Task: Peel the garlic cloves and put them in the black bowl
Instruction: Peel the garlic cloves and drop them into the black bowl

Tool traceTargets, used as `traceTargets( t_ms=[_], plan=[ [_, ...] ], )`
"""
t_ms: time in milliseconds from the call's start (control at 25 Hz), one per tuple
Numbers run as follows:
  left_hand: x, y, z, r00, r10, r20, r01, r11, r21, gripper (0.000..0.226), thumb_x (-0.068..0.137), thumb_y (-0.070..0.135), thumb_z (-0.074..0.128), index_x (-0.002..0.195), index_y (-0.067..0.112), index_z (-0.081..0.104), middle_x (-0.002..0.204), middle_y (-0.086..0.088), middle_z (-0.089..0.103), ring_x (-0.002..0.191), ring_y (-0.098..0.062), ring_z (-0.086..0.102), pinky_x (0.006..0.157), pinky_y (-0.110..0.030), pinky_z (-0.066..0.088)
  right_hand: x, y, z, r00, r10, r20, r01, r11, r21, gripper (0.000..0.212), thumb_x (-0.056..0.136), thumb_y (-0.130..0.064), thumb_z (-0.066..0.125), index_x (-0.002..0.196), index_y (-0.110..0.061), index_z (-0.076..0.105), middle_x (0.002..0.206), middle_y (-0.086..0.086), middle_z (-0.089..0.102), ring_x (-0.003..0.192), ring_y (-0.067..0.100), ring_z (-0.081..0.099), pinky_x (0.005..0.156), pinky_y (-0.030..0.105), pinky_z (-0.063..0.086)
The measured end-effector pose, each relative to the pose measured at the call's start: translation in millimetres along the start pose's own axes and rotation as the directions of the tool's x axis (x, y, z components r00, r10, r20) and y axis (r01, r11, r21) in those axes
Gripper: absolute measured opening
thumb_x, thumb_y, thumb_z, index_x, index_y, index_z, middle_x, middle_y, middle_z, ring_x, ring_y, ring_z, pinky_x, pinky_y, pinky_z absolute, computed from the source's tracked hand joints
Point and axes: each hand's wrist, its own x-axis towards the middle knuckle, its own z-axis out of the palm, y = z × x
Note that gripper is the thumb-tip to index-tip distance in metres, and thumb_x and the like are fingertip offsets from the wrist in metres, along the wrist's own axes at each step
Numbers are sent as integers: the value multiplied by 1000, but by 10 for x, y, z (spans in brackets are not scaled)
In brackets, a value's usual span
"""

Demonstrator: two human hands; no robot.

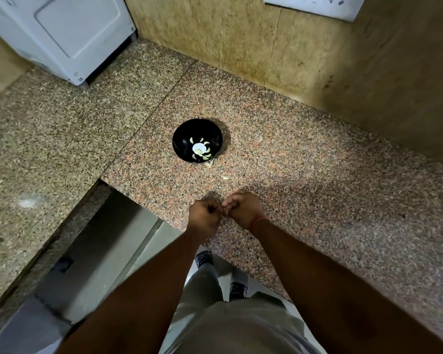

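Observation:
The black bowl (187, 129) stands on the speckled granite counter (304, 175), with several pale peeled garlic cloves (205, 157) around a white spot at its bottom. Nearer to me, above the counter's front edge, my left hand (203, 218) and my right hand (242, 208) meet with curled fingers. Their fingertips pinch something small between them, mostly hidden, seemingly a garlic cloves piece. Two bits of garlic skin (225, 177) lie on the counter between bowl and hands.
A white appliance (62, 34) stands at the back left corner. A tan stone wall (292, 47) runs behind the counter. The counter turns left in an L; a dark gap and floor lie below its edge at left.

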Motion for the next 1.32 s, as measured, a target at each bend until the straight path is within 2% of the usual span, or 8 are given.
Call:
traceTargets(
  t_ms=[120,240,520,720,880,1000,1120,1320],
  plan=[
    [-82,52,17,999,-35,16,36,996,-78,17,93,-2,69,78,3,75,70,-13,72,52,-23,64,53,-36,56,-70,-12,-17,998,-58,-16,57,998,-33,21,82,7,71,79,-12,78,81,2,77,79,19,75,72,21,60],
    [-179,158,46,989,-118,87,138,950,-281,8,95,-11,61,95,-18,65,67,-18,67,42,-19,57,43,-30,46,-127,19,-24,998,-45,-48,46,999,2,20,81,9,70,76,-9,78,77,5,77,76,23,75,72,27,63],
    [-193,239,76,986,-151,74,160,977,-137,12,90,0,73,78,-1,72,60,-17,70,45,-25,62,45,-34,53,-155,64,-51,998,-41,-40,40,999,-36,12,82,1,75,74,-8,78,74,6,75,64,12,68,70,28,61],
    [-198,244,145,978,-201,51,207,931,-299,10,92,-6,67,83,-9,69,70,-25,70,52,-32,66,53,-44,58,-177,91,-40,995,-19,-100,19,1000,-5,14,82,5,72,81,-9,76,82,5,76,80,21,72,78,30,61],
    [-174,287,164,982,-188,21,188,955,-231,3,89,-4,72,87,-5,70,79,-21,74,65,-31,74,63,-45,63,-169,52,-89,995,-26,-94,26,1000,4,11,81,10,72,81,-1,73,81,10,75,71,19,67,68,21,58],
    [-131,360,169,989,-150,8,150,980,-134,13,78,-5,82,85,-1,72,83,-15,75,76,-26,76,64,-39,65,-142,89,-105,996,-7,-94,7,1000,8,17,77,11,74,76,-6,75,73,6,75,69,17,72,69,29,63],
    [-144,365,203,990,-133,-39,129,986,-108,13,77,-2,84,79,3,72,79,-11,74,70,-20,74,61,-30,63,-102,110,-99,995,28,-93,-24,999,43,25,77,13,70,71,-11,76,69,4,75,71,23,75,72,42,65],
    [-154,275,203,996,83,-19,-77,976,205,6,81,14,82,80,20,81,77,5,76,63,-5,68,61,-13,54,-81,85,-99,993,56,-108,-51,998,47,22,81,8,72,76,-12,79,75,1,76,76,18,74,79,36,64]
  ],
)
